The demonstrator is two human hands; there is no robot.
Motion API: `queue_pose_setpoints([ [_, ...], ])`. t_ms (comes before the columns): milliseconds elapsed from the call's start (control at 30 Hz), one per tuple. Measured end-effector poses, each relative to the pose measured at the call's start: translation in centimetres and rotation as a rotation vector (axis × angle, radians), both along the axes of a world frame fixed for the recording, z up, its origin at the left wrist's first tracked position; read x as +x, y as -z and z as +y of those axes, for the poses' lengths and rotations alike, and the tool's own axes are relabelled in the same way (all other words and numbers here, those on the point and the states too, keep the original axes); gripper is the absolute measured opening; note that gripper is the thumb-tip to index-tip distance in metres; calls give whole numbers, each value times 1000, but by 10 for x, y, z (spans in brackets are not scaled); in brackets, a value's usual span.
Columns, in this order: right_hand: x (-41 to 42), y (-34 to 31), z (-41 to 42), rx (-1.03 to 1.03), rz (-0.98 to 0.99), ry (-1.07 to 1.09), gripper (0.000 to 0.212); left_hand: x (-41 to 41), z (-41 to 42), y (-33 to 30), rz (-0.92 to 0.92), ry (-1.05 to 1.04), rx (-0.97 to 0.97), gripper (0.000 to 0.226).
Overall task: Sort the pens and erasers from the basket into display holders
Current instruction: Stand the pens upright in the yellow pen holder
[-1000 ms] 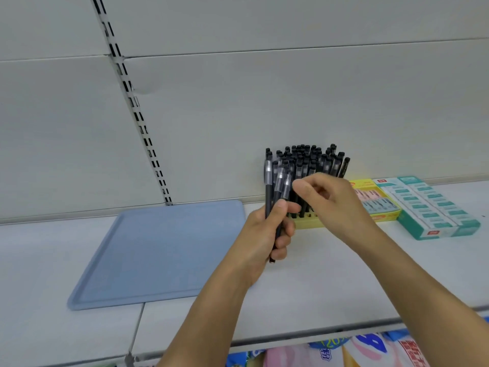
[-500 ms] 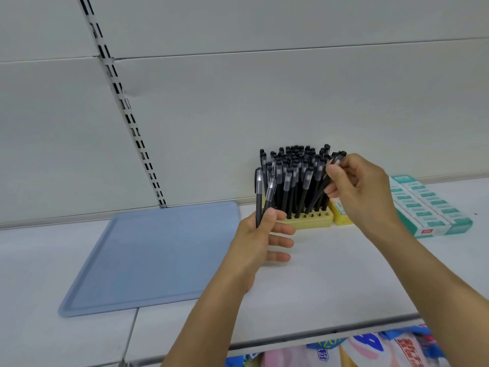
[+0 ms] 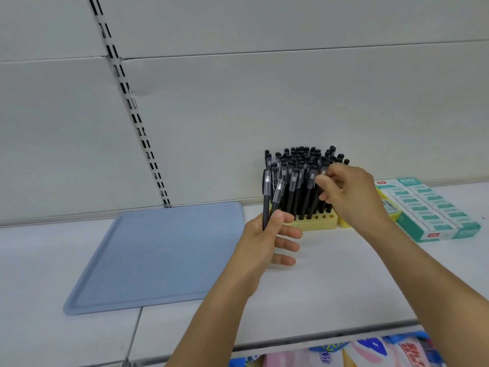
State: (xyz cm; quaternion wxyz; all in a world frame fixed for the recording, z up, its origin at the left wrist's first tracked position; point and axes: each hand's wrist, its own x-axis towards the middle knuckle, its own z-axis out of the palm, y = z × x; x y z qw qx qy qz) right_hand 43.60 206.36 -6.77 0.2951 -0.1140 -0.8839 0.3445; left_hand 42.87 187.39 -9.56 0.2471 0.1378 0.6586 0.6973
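A: Where do the pens stand?

B: Most are upright in the yellow pen holder (image 3: 316,221), which sits on the white shelf (image 3: 330,282) against the back wall (image 3: 264,88). The standing pens (image 3: 299,181) crowd the rear rows, black barrels with clear caps. A few holes along the front edge of the holder show open.

A: And the left hand?

B: The left hand (image 3: 267,242) is just in front of the holder's left corner. Its thumb pinches two loose pens (image 3: 270,200) against the forefinger, caps up, leaning beside the standing ones. The other three fingers stretch out loosely toward the holder.

A: The right hand?

B: The right hand (image 3: 349,194) is at the holder's right side, among the pen tops. Its fingers are curled, and thumb and forefinger close on the cap of one pen (image 3: 315,192) slanting down into the holder.

A: Where are the erasers?

B: To the right of the holder. A yellow box (image 3: 391,210), partly hidden by the right wrist, touches the holder's right end. Further right lie two long green and white eraser boxes (image 3: 434,207), side by side.

A: Anything to the left?

B: A flat blue tray (image 3: 158,260) lies left of the holder, close but apart. Colourful packets (image 3: 370,350) show below the shelf's front edge.
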Motion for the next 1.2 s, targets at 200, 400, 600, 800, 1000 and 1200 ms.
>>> queue_pose_setpoints([
  [200,8,6,-4,103,-93,166,22,0,0,-5,48,50,-43,35],
  [400,31,-2,-33,-311,-33,-254,20,2,8,-8,52,196,-27,42],
  [600,29,-8,-14,-545,141,-135,20,-1,10,-7,83,158,-66,40],
  [800,25,-1,7,-129,152,102,22,-7,6,0,35,16,-88,38],
  [1000,17,12,10,81,63,102,28,-5,7,1,33,18,-87,38],
  [1200,8,19,11,187,-65,104,28,-2,7,1,40,16,-83,37],
])
